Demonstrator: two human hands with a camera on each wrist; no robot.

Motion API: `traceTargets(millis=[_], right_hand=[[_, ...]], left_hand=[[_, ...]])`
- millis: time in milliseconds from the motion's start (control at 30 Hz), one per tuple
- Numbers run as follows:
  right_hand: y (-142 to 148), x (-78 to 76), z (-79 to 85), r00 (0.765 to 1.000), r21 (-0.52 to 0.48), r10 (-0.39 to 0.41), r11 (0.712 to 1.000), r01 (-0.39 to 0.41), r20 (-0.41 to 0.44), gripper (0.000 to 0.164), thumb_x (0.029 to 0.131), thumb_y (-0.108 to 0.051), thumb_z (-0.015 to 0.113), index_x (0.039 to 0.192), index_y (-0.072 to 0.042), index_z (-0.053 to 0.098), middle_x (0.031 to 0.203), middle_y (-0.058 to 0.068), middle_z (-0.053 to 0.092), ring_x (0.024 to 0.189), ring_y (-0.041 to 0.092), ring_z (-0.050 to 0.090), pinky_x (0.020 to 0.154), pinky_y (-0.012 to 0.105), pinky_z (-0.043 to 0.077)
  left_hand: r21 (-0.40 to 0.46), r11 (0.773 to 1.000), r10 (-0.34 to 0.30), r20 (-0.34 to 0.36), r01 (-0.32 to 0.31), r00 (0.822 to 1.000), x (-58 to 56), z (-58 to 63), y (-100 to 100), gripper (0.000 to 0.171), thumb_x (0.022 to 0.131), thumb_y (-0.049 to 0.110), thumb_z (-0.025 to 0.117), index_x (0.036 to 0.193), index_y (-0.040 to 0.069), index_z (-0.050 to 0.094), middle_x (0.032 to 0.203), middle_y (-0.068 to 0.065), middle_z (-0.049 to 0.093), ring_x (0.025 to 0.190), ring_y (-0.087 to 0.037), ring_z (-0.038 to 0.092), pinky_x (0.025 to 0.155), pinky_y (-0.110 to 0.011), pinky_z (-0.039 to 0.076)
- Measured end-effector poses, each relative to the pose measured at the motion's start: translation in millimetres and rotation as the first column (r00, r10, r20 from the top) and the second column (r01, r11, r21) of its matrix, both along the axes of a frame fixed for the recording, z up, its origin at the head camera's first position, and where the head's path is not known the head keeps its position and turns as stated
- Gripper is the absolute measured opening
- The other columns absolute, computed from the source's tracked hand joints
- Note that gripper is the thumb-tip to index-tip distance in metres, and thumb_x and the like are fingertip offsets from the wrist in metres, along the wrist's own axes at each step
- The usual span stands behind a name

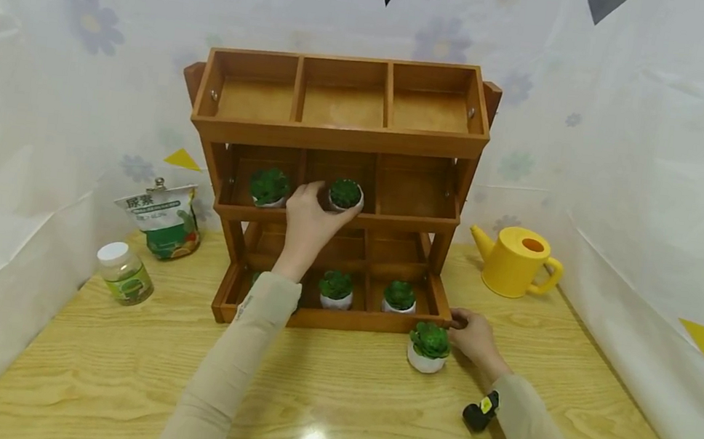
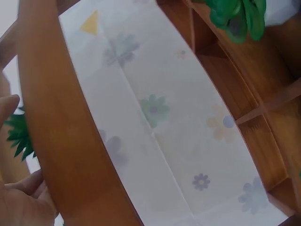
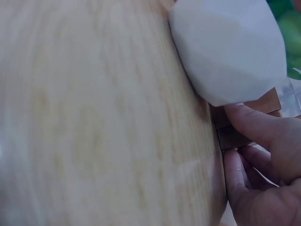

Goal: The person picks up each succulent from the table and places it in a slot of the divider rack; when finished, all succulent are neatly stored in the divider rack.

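Note:
My left hand [image 1: 310, 223] grips a small potted succulent [image 1: 345, 194] by its white pot, at the middle compartment of the wooden rack's [image 1: 342, 138] middle tier. In the left wrist view, a tier board hides part of that hand and plant. Left of it, another succulent [image 1: 270, 186] sits in the same tier. My right hand [image 1: 476, 339] pinches the rack's lower right front corner between thumb and fingers, as the right wrist view shows. Beside this hand, a succulent in a white faceted pot [image 3: 228, 52] stands on the table, in front of the rack.
The bottom tier holds succulents in its middle [image 1: 336, 288] and right [image 1: 400, 296] compartments; one at left is mostly hidden by my sleeve. A yellow watering can [image 1: 513, 263] stands at right. At left are a clipped bag [image 1: 168, 223] and a white-lidded jar [image 1: 126, 276].

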State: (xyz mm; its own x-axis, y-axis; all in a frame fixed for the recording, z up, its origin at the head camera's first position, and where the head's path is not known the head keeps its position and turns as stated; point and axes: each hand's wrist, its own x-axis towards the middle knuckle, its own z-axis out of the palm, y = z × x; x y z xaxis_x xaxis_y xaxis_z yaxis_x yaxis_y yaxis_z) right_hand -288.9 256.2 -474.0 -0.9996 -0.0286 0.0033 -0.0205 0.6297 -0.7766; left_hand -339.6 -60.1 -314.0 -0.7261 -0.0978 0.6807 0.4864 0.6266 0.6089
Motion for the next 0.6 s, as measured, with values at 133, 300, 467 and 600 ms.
traceTargets(millis=[133, 300, 467, 600], right_hand=[[-2, -0.2, 0.8, 1.000, 0.002, -0.001, 1.000, 0.001, -0.004, 0.045, 0.082, 0.002, 0.061, 0.127, 0.009, 0.056, 0.120, 0.029, 0.060, 0.105, 0.037, 0.061, 0.079, 0.037, 0.052], [-1, 0.9, 1.0, 1.000, 0.000, 0.005, 1.000, -0.005, -0.007, 0.046, 0.083, 0.002, 0.059, 0.128, 0.010, 0.055, 0.119, 0.030, 0.060, 0.103, 0.037, 0.061, 0.076, 0.034, 0.051], [0, 2.8, 1.6, 1.000, -0.010, 0.001, 1.000, 0.000, 0.004, 0.045, 0.084, 0.003, 0.055, 0.129, 0.011, 0.053, 0.116, 0.030, 0.061, 0.094, 0.030, 0.060, 0.068, 0.029, 0.047], [-1, 2.5, 1.2, 1.000, -0.013, 0.010, 1.000, -0.010, 0.004, 0.044, 0.085, 0.004, 0.054, 0.129, 0.011, 0.053, 0.116, 0.031, 0.061, 0.091, 0.028, 0.060, 0.065, 0.027, 0.046]], left_hand=[[0.039, 0.999, 0.016, -0.033, -0.014, 0.999, 11.9, -7.2, -7, 0.066, 0.072, 0.036, 0.084, 0.119, -0.004, 0.062, 0.111, -0.020, 0.065, 0.101, -0.033, 0.060, 0.096, -0.050, 0.043], [0.035, 0.999, -0.014, -0.126, 0.018, 0.992, 28.3, -21.5, -7, 0.065, 0.071, 0.032, 0.085, 0.120, -0.004, 0.061, 0.112, -0.019, 0.064, 0.098, -0.032, 0.062, 0.091, -0.043, 0.051], [-0.035, 0.992, -0.127, -0.167, 0.123, 0.978, 49.2, -35.5, 10, 0.070, 0.070, 0.033, 0.086, 0.125, 0.000, 0.059, 0.113, -0.016, 0.063, 0.096, -0.029, 0.062, 0.081, -0.038, 0.055], [-0.096, 0.959, -0.265, 0.022, 0.266, 0.964, 67.6, -44.7, 27, 0.079, 0.069, 0.038, 0.086, 0.133, 0.007, 0.054, 0.120, -0.011, 0.061, 0.102, -0.024, 0.061, 0.085, -0.035, 0.054]])
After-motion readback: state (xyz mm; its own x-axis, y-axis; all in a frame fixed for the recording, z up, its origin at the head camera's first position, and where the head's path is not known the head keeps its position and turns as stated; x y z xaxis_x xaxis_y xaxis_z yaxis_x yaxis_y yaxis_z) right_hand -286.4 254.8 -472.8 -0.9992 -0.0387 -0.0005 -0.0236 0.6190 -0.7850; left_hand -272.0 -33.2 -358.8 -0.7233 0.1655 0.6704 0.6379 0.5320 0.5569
